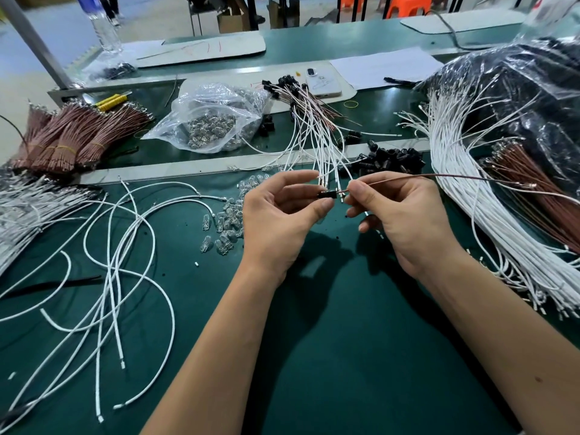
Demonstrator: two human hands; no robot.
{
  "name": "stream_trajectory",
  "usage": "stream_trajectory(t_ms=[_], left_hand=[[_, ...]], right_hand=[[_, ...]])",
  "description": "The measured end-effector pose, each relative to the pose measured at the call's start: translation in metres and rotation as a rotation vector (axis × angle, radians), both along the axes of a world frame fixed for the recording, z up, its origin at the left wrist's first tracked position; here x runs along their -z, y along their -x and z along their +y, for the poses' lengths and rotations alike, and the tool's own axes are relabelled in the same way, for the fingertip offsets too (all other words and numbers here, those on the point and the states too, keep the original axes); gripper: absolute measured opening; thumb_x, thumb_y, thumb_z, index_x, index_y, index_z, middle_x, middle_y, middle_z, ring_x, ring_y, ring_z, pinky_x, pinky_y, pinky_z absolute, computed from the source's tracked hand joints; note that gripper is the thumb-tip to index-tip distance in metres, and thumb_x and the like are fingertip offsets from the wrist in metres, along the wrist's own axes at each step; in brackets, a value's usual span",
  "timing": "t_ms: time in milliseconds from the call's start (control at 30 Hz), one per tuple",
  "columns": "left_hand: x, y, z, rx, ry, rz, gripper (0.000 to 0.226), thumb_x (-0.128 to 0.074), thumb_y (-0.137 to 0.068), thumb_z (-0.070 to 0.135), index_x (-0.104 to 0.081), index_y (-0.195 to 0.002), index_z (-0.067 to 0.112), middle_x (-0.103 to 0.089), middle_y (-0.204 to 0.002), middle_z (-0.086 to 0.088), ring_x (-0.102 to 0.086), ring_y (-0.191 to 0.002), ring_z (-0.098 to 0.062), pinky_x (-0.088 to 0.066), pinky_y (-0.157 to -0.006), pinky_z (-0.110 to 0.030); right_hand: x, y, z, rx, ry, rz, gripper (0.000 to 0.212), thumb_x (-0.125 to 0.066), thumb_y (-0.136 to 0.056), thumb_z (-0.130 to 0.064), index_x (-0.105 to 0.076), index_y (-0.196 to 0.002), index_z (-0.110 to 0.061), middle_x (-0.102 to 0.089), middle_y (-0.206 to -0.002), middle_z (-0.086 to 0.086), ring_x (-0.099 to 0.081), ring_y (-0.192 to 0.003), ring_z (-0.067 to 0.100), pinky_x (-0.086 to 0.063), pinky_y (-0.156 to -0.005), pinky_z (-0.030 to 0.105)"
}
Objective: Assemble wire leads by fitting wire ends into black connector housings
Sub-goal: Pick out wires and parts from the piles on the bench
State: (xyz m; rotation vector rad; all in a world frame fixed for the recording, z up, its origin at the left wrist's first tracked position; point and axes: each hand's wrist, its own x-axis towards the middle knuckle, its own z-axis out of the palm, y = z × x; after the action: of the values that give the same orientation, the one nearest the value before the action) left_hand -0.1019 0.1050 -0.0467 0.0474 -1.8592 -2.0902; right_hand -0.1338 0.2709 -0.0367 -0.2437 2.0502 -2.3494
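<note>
Loose white wires [103, 277] sprawl over the near left of the green table [345, 356]. Above mid-table, the left hand [276, 221] pinches a black housing [326, 194] between thumb and forefinger. Just right of it, the right hand [405, 221] pinches a brown wire [439, 175], its end at the housing's right side. Farther right lie more housings [392, 160]; a bag [213, 120] sits far left.

Matt green table mat [345, 356]; glossy clear plastic bag [213, 117]; black plastic housing [326, 194].
</note>
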Motion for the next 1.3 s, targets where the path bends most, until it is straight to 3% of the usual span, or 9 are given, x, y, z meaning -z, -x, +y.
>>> stream_trajectory(t_ms=[233, 467, 767, 967, 1300], left_hand=[[0.000, -0.001, 0.002, -0.013, -0.001, 0.011, 0.023, -0.085, -0.073, -0.009, -0.076, -0.083, 0.009, -0.078, -0.084, -0.013, -0.074, -0.077, -0.022, -0.060, -0.076, -0.029], [0.001, -0.001, 0.009, -0.020, -0.025, 0.028, 0.019, -0.085, -0.075, -0.005, -0.077, -0.089, 0.004, -0.078, -0.087, -0.015, -0.072, -0.079, -0.022, -0.059, -0.079, -0.029], [-0.003, 0.000, 0.007, -0.090, -0.044, 0.139, 0.020, -0.089, -0.072, 0.001, -0.077, -0.087, 0.008, -0.077, -0.081, -0.011, -0.072, -0.074, -0.020, -0.058, -0.073, -0.026], [-0.002, -0.001, 0.007, -0.074, 0.032, 0.156, 0.021, -0.090, -0.071, 0.006, -0.078, -0.089, 0.006, -0.076, -0.079, -0.010, -0.070, -0.071, -0.018, -0.058, -0.072, -0.027], [-0.003, -0.001, 0.006, -0.085, -0.038, 0.121, 0.026, -0.089, -0.073, 0.007, -0.077, -0.095, 0.010, -0.075, -0.081, -0.017, -0.070, -0.072, -0.019, -0.058, -0.072, -0.031]], right_hand=[[0.003, -0.003, -0.005, 0.000, 0.032, 0.050, 0.007, -0.076, -0.093, -0.009, -0.074, -0.087, -0.008, -0.074, -0.072, 0.008, -0.067, -0.061, 0.015, -0.051, -0.048, 0.022], [0.001, -0.003, -0.006, 0.003, 0.073, 0.044, 0.005, -0.075, -0.093, -0.007, -0.073, -0.088, -0.007, -0.073, -0.076, 0.009, -0.067, -0.065, 0.016, -0.053, -0.051, 0.022], [-0.007, 0.001, -0.001, 0.016, 0.320, -0.172, 0.014, -0.074, -0.080, -0.019, -0.067, -0.086, -0.009, -0.068, -0.072, 0.004, -0.060, -0.061, 0.012, -0.047, -0.049, 0.019], [-0.008, -0.001, -0.003, -0.093, 0.331, -0.206, 0.012, -0.071, -0.082, -0.021, -0.066, -0.086, -0.010, -0.069, -0.075, 0.004, -0.063, -0.063, 0.012, -0.046, -0.047, 0.019], [-0.010, -0.004, -0.003, -0.020, 0.249, -0.128, 0.015, -0.074, -0.083, -0.021, -0.068, -0.082, -0.007, -0.067, -0.071, 0.006, -0.057, -0.059, 0.014, -0.045, -0.046, 0.020]])
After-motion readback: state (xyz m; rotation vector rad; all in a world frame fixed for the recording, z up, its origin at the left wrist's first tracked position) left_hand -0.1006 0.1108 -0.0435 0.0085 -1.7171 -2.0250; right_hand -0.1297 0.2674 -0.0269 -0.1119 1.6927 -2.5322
